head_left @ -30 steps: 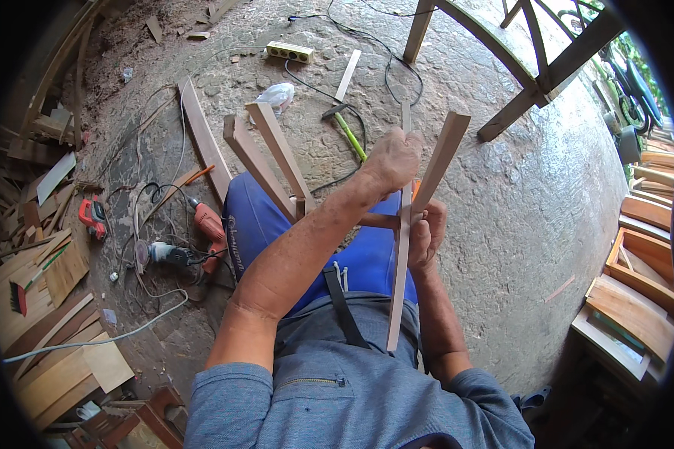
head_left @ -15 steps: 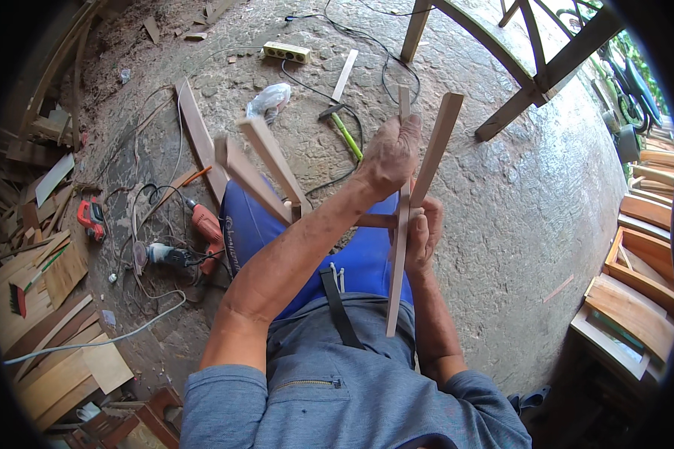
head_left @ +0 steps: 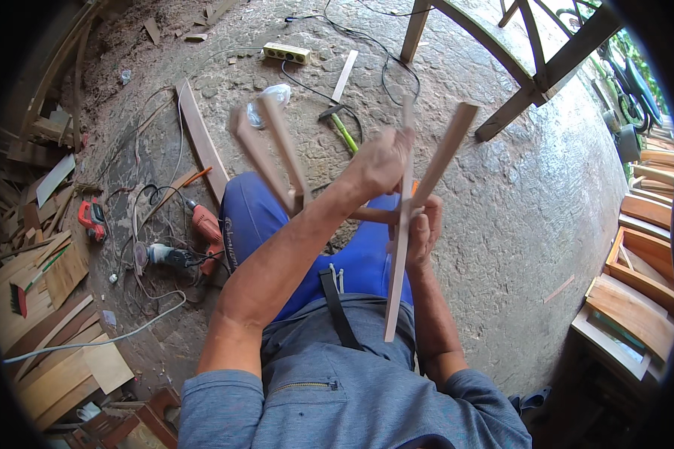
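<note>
A small wooden frame is over my lap, with two legs (head_left: 260, 159) slanting up on the left. A crosspiece (head_left: 372, 215) joins them to a thicker leg (head_left: 447, 153) on the right. A long, thin wooden strip (head_left: 398, 277) runs up across that right leg. My left hand (head_left: 382, 163), slightly blurred, is closed round the upper part of the strip. Below it my right hand (head_left: 425, 228) has its fingers wrapped round the frame where crosspiece, leg and strip meet; part of its grip is hidden behind the wood.
A hammer (head_left: 343, 133) with a green handle lies ahead on the rough floor. Beyond is a power strip (head_left: 287, 52) with cables. A red drill (head_left: 207, 227) and a blue power tool (head_left: 169, 255) lie left. A large wooden frame (head_left: 528, 93) stands far right; stacked boards (head_left: 64, 344) line the left.
The frame has swung, its left legs shifting right and upward and its right leg tilting further right. My left hand has moved slightly left and down along the strip.
</note>
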The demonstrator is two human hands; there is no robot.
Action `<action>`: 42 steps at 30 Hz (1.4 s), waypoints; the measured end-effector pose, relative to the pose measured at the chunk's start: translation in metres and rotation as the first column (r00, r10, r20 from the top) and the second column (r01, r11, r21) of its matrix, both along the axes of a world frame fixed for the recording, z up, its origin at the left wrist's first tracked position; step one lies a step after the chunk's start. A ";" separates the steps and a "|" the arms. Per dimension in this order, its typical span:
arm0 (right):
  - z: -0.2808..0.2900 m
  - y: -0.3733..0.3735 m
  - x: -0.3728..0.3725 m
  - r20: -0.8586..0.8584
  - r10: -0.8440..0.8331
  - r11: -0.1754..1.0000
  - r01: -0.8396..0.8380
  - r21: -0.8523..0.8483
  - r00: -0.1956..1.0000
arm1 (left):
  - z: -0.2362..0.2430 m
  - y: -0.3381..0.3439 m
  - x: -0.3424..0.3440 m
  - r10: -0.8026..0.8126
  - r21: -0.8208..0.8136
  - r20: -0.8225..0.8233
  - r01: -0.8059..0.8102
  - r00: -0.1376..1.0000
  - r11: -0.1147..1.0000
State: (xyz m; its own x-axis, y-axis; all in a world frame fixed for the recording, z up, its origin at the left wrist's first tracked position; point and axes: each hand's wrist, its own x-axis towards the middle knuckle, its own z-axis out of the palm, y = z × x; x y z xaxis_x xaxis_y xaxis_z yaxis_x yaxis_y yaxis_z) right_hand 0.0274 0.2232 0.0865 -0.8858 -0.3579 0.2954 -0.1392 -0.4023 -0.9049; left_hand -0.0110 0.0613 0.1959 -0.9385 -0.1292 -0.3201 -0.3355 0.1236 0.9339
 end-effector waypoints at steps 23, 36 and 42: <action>0.000 0.015 -0.010 0.018 0.039 0.999 -0.039 0.003 0.999 | 0.023 -0.011 0.055 -0.735 -0.735 0.059 0.528 0.675 0.426; 0.002 0.014 0.006 -0.047 0.112 0.991 -0.107 0.085 0.993 | 0.016 -0.010 0.055 -0.531 -0.166 0.001 0.524 0.847 0.836; 0.002 0.033 0.005 -0.084 0.096 0.966 -0.072 0.249 0.992 | -0.013 -0.007 0.050 -0.511 0.139 0.023 0.504 0.859 0.853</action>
